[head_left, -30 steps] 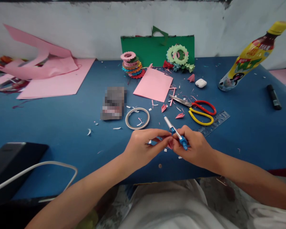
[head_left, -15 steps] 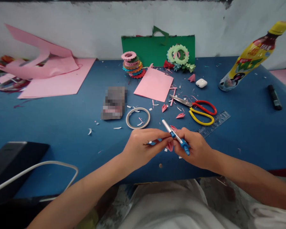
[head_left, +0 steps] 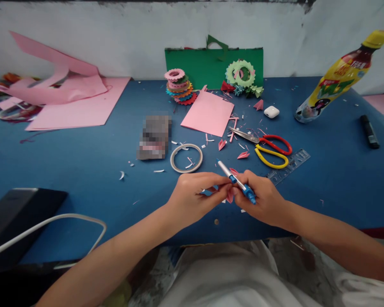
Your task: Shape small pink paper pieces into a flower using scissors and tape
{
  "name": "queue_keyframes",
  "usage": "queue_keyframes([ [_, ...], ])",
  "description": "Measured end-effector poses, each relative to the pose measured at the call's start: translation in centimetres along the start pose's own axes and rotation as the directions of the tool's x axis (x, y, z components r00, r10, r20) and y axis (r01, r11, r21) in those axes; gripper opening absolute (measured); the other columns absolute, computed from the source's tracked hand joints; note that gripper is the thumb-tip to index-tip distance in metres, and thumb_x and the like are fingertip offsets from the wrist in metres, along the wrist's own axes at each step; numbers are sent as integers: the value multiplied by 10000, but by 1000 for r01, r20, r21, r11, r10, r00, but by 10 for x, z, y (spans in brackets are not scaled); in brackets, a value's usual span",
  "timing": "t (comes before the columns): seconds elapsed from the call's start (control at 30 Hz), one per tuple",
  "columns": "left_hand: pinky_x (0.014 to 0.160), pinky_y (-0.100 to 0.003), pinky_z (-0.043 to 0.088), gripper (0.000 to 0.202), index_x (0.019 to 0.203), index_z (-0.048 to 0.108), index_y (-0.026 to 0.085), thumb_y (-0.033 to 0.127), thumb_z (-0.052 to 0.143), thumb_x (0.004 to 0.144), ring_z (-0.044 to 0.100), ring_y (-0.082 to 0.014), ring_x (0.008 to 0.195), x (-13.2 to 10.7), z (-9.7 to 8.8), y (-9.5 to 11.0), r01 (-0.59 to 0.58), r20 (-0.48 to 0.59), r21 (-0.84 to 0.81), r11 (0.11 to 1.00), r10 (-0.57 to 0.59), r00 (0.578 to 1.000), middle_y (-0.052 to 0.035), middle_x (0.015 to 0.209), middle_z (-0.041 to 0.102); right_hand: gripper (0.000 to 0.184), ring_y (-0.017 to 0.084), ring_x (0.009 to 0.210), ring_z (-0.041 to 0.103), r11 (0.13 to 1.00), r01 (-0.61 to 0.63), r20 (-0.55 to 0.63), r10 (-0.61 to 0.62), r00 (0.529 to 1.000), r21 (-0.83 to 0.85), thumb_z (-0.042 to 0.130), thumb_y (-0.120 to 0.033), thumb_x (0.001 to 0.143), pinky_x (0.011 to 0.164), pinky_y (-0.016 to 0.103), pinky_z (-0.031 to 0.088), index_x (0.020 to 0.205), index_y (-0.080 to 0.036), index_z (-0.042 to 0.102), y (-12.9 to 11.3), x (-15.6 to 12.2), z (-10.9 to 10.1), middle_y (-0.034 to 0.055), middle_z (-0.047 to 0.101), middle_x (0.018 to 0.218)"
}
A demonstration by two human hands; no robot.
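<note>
Above the front of the desk my two hands meet at their fingertips. A pen [head_left: 225, 169] with a silver barrel and blue ends lies slantwise across my right hand [head_left: 261, 194], whose fingers are closed on it. My left hand [head_left: 192, 192] pinches with thumb and fingers right beside the pen; what is between its fingertips is mostly hidden. Bits of folded pink paper [head_left: 230, 196] show just below and above the fingertips, and I cannot tell whether they are held or lying on the desk. Beyond the hands lie small folded pink paper pieces [head_left: 243, 155].
Past my hands are a tape roll [head_left: 173, 163], red-and-yellow scissors [head_left: 277, 165], a clear ruler [head_left: 294, 162], a pink sheet [head_left: 208, 113] and paper scraps. A tilted bottle [head_left: 336, 79] stands right; a white earbud case [head_left: 272, 112] is nearby. A dark box [head_left: 22, 217] and cable are left.
The whole view has shifted very slightly. My hands and the pen keep nearly the same pose.
</note>
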State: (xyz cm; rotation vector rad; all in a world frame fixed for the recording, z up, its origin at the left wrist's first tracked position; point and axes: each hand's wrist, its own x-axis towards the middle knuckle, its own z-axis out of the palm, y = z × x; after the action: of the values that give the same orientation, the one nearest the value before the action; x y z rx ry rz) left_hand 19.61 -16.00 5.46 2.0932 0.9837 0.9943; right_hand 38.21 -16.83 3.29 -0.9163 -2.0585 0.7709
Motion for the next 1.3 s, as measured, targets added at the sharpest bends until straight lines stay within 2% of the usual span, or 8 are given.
queue_keyframes([
  [0.2,565,-154,523,101,810,695,172,122,617,770,647,-97,582,0,0,-1,-35,-6,20,999,35,999,-10,738,726,107,65,546,511,1000,0,-3,0,1000,25,527,-132,796,544,175,401,809,-219,467,-1,0,0,-50,558,686],
  [0.43,527,-113,487,97,783,693,155,90,626,755,619,-66,546,1,-1,0,-90,-8,43,995,91,996,5,677,706,136,74,593,497,997,75,15,-75,997,-15,530,-101,777,605,187,400,819,-220,481,3,-2,0,-46,551,709],
  [0.7,462,-82,448,101,739,678,148,76,608,746,603,-57,548,-1,2,2,-40,-30,67,997,42,999,7,669,695,129,59,529,471,997,51,9,-51,999,-55,522,-96,769,549,171,375,808,-213,486,4,-1,1,-61,511,656],
  [0.77,484,-91,469,97,744,677,138,78,601,746,607,-62,549,0,2,2,1,-26,25,1000,0,1000,-1,677,697,111,55,523,472,998,40,3,-40,999,-40,522,-109,777,541,167,375,797,-210,483,2,0,1,-62,511,650],
  [0.87,544,-128,513,98,783,685,128,112,590,766,629,-86,588,0,1,2,136,23,-82,987,-135,991,-21,714,703,81,56,518,467,999,35,-43,-36,998,-33,535,-164,798,518,164,369,788,-209,468,0,1,1,-59,509,642],
  [1.07,523,-166,509,110,790,687,134,226,630,769,636,-128,640,3,2,-2,412,155,-255,875,-383,911,-33,733,689,131,55,513,459,996,0,-127,-11,992,-88,549,-149,769,512,163,366,798,-213,438,1,-1,2,-62,499,648],
  [1.2,561,-193,514,141,798,675,137,271,646,763,615,-126,646,3,3,-3,510,248,-375,774,-446,860,-23,724,663,137,76,549,479,991,12,-114,-27,993,-135,549,-148,758,545,185,381,799,-216,437,4,-3,2,-54,506,648],
  [1.3,564,-187,499,157,799,661,136,290,636,778,578,-103,623,3,3,-5,535,304,-384,753,-443,843,-9,708,629,135,71,542,475,996,24,-106,-33,994,-88,555,-152,763,540,179,382,808,-218,447,4,-3,3,-56,510,652],
])
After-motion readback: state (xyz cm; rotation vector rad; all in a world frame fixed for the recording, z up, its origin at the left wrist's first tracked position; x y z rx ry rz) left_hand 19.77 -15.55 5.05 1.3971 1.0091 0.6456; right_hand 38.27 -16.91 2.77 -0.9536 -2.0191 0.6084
